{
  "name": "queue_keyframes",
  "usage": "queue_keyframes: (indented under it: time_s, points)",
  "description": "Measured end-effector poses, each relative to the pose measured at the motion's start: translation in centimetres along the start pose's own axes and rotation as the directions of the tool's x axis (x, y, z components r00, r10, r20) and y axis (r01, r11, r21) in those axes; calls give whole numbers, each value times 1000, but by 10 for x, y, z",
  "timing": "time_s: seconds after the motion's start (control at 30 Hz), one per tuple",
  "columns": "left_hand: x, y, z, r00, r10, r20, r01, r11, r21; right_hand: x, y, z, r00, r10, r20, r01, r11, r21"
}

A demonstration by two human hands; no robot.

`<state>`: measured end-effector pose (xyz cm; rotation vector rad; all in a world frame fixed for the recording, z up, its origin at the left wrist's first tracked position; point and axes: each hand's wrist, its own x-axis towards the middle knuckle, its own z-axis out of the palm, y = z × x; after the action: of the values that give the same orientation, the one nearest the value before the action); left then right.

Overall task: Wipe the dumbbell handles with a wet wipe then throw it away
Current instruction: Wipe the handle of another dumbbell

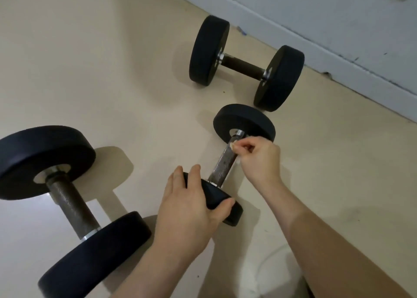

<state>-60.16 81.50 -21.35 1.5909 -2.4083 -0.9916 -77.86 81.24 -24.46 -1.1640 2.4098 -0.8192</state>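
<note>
A small black dumbbell lies on the floor with its knurled metal handle (222,164) pointing away from me. My left hand (187,204) grips its near weight plate (222,201). My right hand (259,160) is closed around the far part of the handle, close to the far plate (243,119). A small pale bit of wipe (232,144) shows at its fingertips, and the rest is hidden in the hand.
A large dumbbell (74,209) lies at the left on the beige floor (112,71). A second big dumbbell (242,66) rests farther back by the grey wall (338,26). A thin white cable (270,259) curves on the floor between my forearms.
</note>
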Motion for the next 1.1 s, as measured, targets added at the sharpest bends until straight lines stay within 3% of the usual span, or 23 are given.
queue_keyframes:
  time_s: [0.1, 0.2, 0.33, 0.37, 0.47, 0.5, 0.63, 0.8, 0.93, 1.03, 1.1]
  points:
    - [-4, 8, 4, 999, 36, -34, -32, 994, 108, -14, 3, 1, 996, 61, -59, -58, 997, 54]
    - [-8, 17, 8, 998, 59, 4, -58, 965, 257, -31, 1, -6, 989, -30, 147, 19, 997, 81]
    - [-15, 12, 11, 990, 135, -31, -120, 948, 296, -1, 2, -9, 998, 45, -47, -42, 998, 56]
    - [-16, 10, 9, 986, 161, -33, -145, 945, 292, -9, 2, -7, 999, 42, -24, -41, 997, 72]
    - [-20, 10, 4, 982, 190, -17, -181, 954, 237, -40, 3, -7, 973, -66, 222, 53, 997, 63]
    - [-22, 10, 5, 980, 201, -14, -193, 958, 211, -35, 5, -9, 972, -78, 223, 72, 997, 35]
    - [-28, 6, 11, 958, 285, -26, -277, 946, 167, 0, 14, -13, 996, -28, -81, 23, 998, -59]
    - [-35, 12, 12, 895, 441, -61, -429, 891, 149, -39, 21, -28, 972, -127, 199, 144, 987, -76]
    - [-38, 11, 21, 838, 540, -75, -522, 835, 173, -8, 32, -39, 1000, -11, -13, 9, 986, -166]
    - [-39, 14, 25, 817, 571, -73, -554, 815, 169, -45, 28, -41, 982, 2, 190, 17, 995, -98]
    - [-38, 14, 30, 804, 589, -80, -573, 804, 162, -47, 28, -44, 953, -35, 302, 88, 982, -166]
